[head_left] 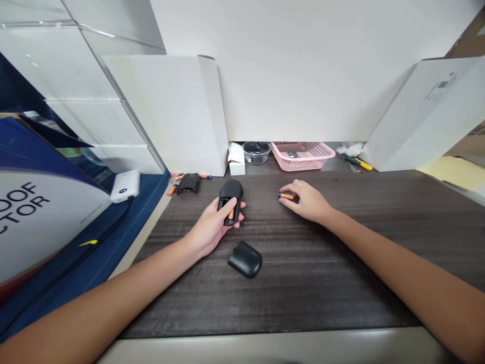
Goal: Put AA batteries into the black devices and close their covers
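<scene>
My left hand (212,227) is closed round a black computer mouse (230,199) held just above the dark wooden table (341,263). The mouse's top is off, and an orange battery sits in its open bay. The black cover (245,259) lies on the table just below that hand. My right hand (307,201) rests on the table to the right, its fingers pinched on an orange battery with a blue tip (286,195).
A second black mouse (188,183) and loose orange batteries (173,189) lie at the left rear. At the back stand a small white box (237,158), a clear bowl (256,151), a pink basket (302,154) and a screwdriver (358,162). White boxes flank both sides.
</scene>
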### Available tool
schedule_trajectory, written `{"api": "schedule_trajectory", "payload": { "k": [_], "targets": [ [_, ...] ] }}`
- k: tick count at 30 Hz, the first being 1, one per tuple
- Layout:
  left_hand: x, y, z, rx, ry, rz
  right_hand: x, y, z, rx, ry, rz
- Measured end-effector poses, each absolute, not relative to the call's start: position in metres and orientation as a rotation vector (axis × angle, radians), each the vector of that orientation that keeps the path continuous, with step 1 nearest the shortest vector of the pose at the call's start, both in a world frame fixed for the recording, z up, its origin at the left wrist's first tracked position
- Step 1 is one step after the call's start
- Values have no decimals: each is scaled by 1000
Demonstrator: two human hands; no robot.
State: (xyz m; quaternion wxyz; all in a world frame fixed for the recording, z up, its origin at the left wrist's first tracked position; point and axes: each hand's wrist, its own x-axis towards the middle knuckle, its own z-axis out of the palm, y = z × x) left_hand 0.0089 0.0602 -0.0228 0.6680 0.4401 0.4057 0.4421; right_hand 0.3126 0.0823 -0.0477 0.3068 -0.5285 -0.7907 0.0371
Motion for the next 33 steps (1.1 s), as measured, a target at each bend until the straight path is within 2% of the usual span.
{"api": "schedule_trajectory", "payload": {
  "k": [6,13,17,33],
  "targets": [
    [13,52,-20,1117,904,909,296,73,-43,-1207,-2235,129],
    [15,34,-23,1169,755,803,246,32,-21,-641,-2264,-288],
    [16,21,-20,1121,663,679,236,27,-26,-552,-2269,-447],
    [21,22,-16,1255,799,759,239,26,-35,-765,-2208,-83]
  ]
}}
